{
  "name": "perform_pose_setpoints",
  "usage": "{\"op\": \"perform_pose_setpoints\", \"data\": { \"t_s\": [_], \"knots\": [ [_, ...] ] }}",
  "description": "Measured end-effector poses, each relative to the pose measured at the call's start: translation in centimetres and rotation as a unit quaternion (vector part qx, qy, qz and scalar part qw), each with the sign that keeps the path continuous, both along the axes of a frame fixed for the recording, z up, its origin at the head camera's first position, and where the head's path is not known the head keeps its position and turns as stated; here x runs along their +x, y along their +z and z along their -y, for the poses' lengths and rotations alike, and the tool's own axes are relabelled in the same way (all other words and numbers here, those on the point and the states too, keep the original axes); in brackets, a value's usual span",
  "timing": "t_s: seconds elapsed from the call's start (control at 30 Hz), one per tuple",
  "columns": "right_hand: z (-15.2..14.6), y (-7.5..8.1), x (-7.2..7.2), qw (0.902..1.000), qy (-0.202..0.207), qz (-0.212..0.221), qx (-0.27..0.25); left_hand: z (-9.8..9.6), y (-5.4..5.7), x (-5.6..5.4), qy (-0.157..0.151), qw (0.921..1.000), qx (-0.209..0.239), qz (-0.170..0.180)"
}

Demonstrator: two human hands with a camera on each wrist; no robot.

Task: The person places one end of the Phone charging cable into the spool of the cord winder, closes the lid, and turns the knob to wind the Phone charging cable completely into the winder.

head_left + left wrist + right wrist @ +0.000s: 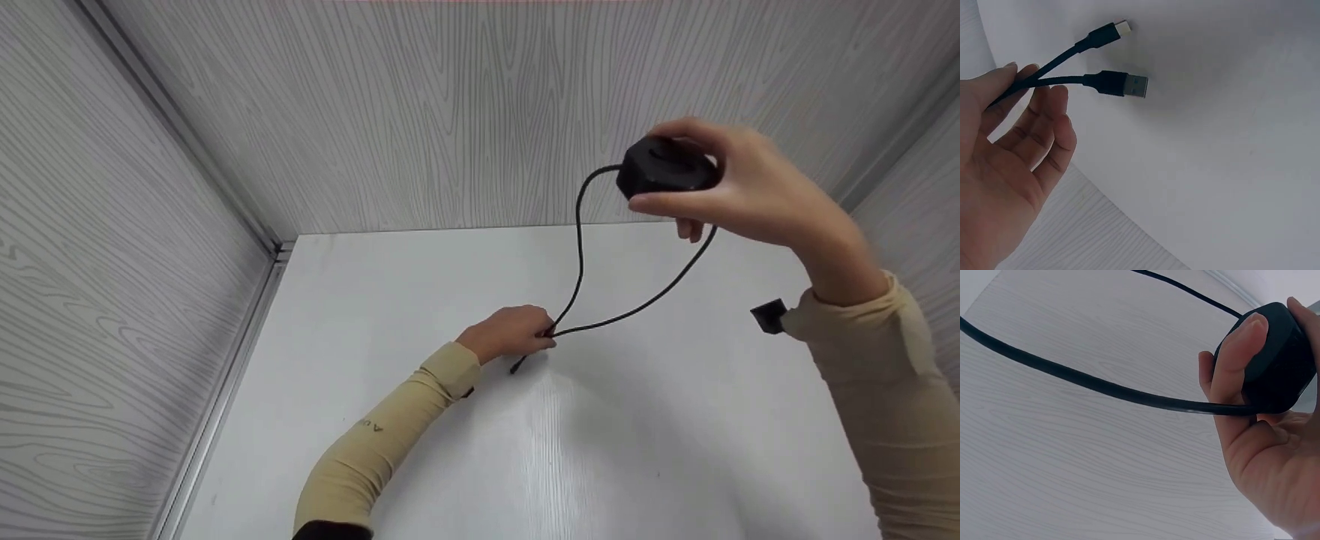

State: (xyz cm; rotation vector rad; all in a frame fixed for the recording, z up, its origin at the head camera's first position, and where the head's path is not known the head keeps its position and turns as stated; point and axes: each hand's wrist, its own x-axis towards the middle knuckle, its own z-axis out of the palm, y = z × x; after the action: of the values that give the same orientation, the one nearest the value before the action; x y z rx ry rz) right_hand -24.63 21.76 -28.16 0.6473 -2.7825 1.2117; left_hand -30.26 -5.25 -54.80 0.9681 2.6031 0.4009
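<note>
My right hand (772,187), raised at the right, grips a black many-sided cable case (664,169) with fingers and thumb around its edges. From opposite sides of the case run two lengths of thin black USB cable (581,225), which sag and meet at my left hand (510,330). That hand pinches both lengths together low over the white surface. In the left wrist view a USB-A plug (1135,86) and a smaller metal-tipped plug (1123,28) stick out past the fingertips. The right wrist view shows one cable length passing across the right fingers.
Below the hands lies a white tabletop (360,300). Grey wood-grain panels stand at the back (450,112) and at the left (90,262), with a metal rail (225,390) along the left edge. Another panel edges the right side.
</note>
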Motion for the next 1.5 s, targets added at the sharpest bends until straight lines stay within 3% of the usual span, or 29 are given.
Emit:
{"op": "perform_pose_setpoints", "data": {
  "t_s": [0.17, 0.33, 0.6, 0.73, 0.97, 1.07, 1.23, 1.4, 1.5],
  "knots": [
    [0.1, -2.1, -0.7, 0.9995, 0.003, 0.026, 0.017, 1.3, -0.4, -0.1, 0.021, 0.9997, -0.001, -0.008],
    [0.0, -4.1, -1.5, 0.9988, 0.007, 0.048, 0.005, 2.1, -0.6, 0.1, 0.022, 0.9995, -0.014, -0.018],
    [0.2, -7.5, -2.5, 0.9984, -0.018, 0.052, 0.011, 2.9, -1.5, 0.0, 0.029, 0.9969, -0.054, -0.049],
    [0.0, -9.4, -3.0, 0.9933, -0.020, 0.110, -0.031, 3.0, -1.8, 0.1, 0.033, 0.9959, -0.062, -0.057],
    [-0.5, -12.5, -4.2, 0.9761, 0.027, 0.179, -0.121, 4.2, -1.6, 0.0, 0.046, 0.9914, -0.082, -0.091],
    [-0.8, -13.9, -4.5, 0.9635, 0.046, 0.210, -0.160, 4.8, -1.5, -0.3, 0.048, 0.9911, -0.077, -0.097],
    [-1.4, -16.3, -5.0, 0.9295, 0.074, 0.270, -0.240, 5.4, -1.5, -0.6, 0.052, 0.9929, -0.065, -0.084],
    [-1.5, -18.3, -5.0, 0.8928, 0.093, 0.323, -0.300, 5.9, -1.4, -0.6, 0.053, 0.9926, -0.074, -0.081],
    [-1.6, -19.0, -5.0, 0.8627, 0.123, 0.349, -0.344, 6.2, -1.0, -0.9, 0.056, 0.9913, -0.083, -0.085]
  ]
}}
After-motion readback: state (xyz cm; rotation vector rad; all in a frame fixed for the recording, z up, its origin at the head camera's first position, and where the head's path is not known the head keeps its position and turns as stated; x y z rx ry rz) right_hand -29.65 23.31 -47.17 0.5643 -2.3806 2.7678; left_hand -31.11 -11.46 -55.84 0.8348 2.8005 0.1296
